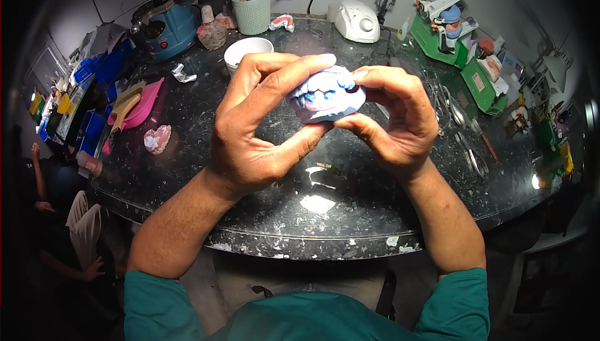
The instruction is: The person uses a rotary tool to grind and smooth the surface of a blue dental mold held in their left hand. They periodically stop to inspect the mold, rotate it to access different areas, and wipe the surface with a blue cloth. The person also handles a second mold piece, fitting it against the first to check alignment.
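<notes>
A pale blue dental cast (329, 96) with teeth and darker blue patches is held up above the black workbench. My left hand (259, 116) grips its left side, fingers over the top edge and thumb beneath. On the other side, my right hand (400, 113) pinches it between fingers and thumb. The teeth of the cast face me, and upper and lower parts seem to be set together. Its back is hidden from view. Beyond my left hand stands a white cup (249, 49).
A pink bowl (145, 105) with a spatula and a small pink-and-white cast (157, 138) lie to the left. Metal hand tools (462, 116) lie on the right, near green boxes (481, 85). At the back are a white rounded device (357, 21) and a blue machine (167, 32). Another person sits far left.
</notes>
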### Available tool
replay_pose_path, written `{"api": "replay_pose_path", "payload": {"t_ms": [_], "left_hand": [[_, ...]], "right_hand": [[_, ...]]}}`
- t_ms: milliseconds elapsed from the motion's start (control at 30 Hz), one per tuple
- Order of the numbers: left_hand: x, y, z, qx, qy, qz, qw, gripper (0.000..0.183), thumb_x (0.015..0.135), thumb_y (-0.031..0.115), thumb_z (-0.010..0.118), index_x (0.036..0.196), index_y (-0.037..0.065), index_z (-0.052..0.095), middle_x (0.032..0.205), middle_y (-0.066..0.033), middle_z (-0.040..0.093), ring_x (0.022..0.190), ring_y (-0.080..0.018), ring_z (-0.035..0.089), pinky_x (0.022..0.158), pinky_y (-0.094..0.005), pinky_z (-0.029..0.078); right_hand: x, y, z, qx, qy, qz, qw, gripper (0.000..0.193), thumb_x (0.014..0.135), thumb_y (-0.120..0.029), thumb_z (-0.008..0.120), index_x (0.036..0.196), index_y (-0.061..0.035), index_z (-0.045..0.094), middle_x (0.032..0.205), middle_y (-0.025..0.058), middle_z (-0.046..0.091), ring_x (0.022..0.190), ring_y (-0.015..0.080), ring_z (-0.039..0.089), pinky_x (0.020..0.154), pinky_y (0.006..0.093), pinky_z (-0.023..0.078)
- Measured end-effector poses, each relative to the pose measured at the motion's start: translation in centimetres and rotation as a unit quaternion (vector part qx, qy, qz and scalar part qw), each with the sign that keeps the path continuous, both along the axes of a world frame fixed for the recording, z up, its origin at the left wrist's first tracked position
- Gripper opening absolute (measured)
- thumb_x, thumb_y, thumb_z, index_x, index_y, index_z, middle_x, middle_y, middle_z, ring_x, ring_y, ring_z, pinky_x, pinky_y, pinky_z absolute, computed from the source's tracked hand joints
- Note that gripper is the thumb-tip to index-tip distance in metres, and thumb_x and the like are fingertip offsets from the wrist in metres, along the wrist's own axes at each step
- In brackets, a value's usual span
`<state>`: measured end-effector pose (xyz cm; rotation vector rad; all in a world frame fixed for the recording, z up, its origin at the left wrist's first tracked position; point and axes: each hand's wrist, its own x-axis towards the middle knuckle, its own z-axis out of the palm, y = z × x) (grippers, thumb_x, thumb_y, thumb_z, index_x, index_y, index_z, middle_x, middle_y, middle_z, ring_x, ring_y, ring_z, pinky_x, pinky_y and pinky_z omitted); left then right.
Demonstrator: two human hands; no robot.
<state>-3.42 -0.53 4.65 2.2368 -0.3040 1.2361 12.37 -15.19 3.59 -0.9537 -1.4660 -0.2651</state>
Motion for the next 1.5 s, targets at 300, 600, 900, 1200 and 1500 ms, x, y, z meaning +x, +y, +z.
{"api": "replay_pose_path", "payload": {"t_ms": [300,600,900,1200,1500], "left_hand": [[-0.2,0.0,0.1,0.033,-0.005,0.019,0.999,0.062,0.067,-0.001,0.072,0.129,-0.004,0.065,0.123,-0.0141,0.063,0.114,-0.0235,0.055,0.103,-0.0349,0.042],[0.2,-0.5,-0.4,-0.037,0.019,-0.027,0.999,0.064,0.072,0.0,0.073,0.135,-0.001,0.061,0.128,-0.0156,0.061,0.119,-0.0262,0.057,0.104,-0.0366,0.044],[0.3,0.2,-0.1,0.068,-0.057,-0.036,0.995,0.055,0.076,-0.002,0.074,0.13,-0.004,0.062,0.131,-0.0194,0.061,0.126,-0.0286,0.058,0.108,-0.0395,0.045],[1.4,-1.6,-0.8,-0.319,-0.038,-0.303,0.897,0.073,0.086,0.0,0.077,0.143,0.005,0.031,0.14,-0.0242,0.055,0.137,-0.0307,0.049,0.116,-0.0434,0.037],[1.2,-0.1,-0.4,-0.254,-0.052,-0.223,0.94,0.091,0.074,0.044,0.09,0.135,0.007,0.035,0.145,-0.0291,0.047,0.123,-0.0319,0.061,0.102,-0.0429,0.053]], "right_hand": [[0.3,-0.4,0.6,-0.041,-0.063,-0.037,0.996,0.059,0.075,-0.01,0.088,0.128,0.0014,0.066,0.118,0.0169,0.07,0.107,0.0238,0.07,0.088,0.0324,0.06],[0.6,-0.4,0.0,-0.158,0.103,0.092,0.978,0.057,0.077,-0.005,0.086,0.129,0.0024,0.065,0.128,0.0165,0.067,0.119,0.0226,0.065,0.104,0.0353,0.052],[0.6,-0.7,1.4,-0.072,-0.056,0.033,0.995,0.058,0.074,-0.003,0.086,0.128,0.0012,0.067,0.127,0.0185,0.068,0.121,0.0287,0.065,0.105,0.0385,0.051],[0.5,-0.2,1.1,-0.036,-0.067,-0.005,0.997,0.074,0.065,-0.014,0.094,0.13,0.0017,0.062,0.122,0.0163,0.068,0.111,0.0293,0.067,0.1,0.0386,0.052],[-0.4,-2.2,3.9,0.034,-0.283,-0.095,0.954,0.064,0.084,-0.024,0.082,0.128,0.0143,0.056,0.122,0.0297,0.065,0.112,0.0356,0.065,0.093,0.041,0.053]]}}
